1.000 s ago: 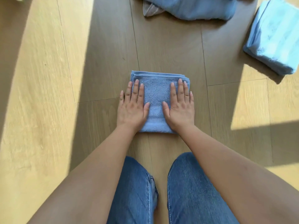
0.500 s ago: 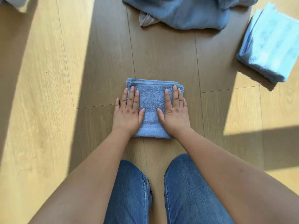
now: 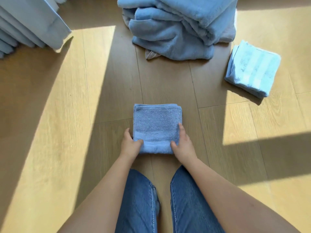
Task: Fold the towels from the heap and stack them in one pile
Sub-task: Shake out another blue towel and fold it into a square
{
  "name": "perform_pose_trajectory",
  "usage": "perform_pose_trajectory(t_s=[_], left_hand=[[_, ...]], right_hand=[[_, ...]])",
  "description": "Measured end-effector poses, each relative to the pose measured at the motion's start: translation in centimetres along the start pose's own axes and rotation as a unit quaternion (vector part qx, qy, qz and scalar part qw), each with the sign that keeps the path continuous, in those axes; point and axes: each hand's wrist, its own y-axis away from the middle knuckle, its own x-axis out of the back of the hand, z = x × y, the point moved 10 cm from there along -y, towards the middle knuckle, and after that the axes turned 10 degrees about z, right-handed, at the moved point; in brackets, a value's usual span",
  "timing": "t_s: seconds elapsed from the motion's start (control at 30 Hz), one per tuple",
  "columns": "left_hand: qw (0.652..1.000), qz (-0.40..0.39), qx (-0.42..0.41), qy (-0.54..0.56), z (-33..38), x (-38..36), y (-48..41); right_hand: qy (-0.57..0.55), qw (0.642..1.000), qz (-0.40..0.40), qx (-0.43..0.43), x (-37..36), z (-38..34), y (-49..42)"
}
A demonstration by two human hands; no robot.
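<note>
A blue towel (image 3: 157, 125), folded into a small square, lies on the wooden floor just ahead of my knees. My left hand (image 3: 130, 143) grips its near left corner, thumb on top and fingers along the side edge. My right hand (image 3: 182, 143) grips the near right corner the same way. A heap of loose blue towels (image 3: 176, 29) sits at the far middle. One folded pale blue towel (image 3: 252, 68) lies in sunlight at the right.
Pale curtain folds (image 3: 28, 21) hang down to the floor at the far left. My knees in blue jeans (image 3: 168, 202) fill the bottom middle. Sunlit patches and shadows cross the wooden floor (image 3: 67, 132).
Both hands have slid back from lying flat on top of the folded towel to gripping its near corners. The view has tilted up, showing more of the heap and the curtain.
</note>
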Motion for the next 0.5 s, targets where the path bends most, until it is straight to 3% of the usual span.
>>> perform_pose_trajectory(t_s=[0.23, 0.5], left_hand=[[0.993, -0.071, -0.053, 0.081, 0.8, 0.0, 3.3], [0.984, -0.058, -0.171, 0.007, 5.6, 0.7, 5.8]], right_hand=[[-0.009, 1.0, 0.002, 0.01, 1.4, -0.8, 3.2], [-0.057, 0.996, 0.061, 0.036, 5.0, -2.7, 4.4]])
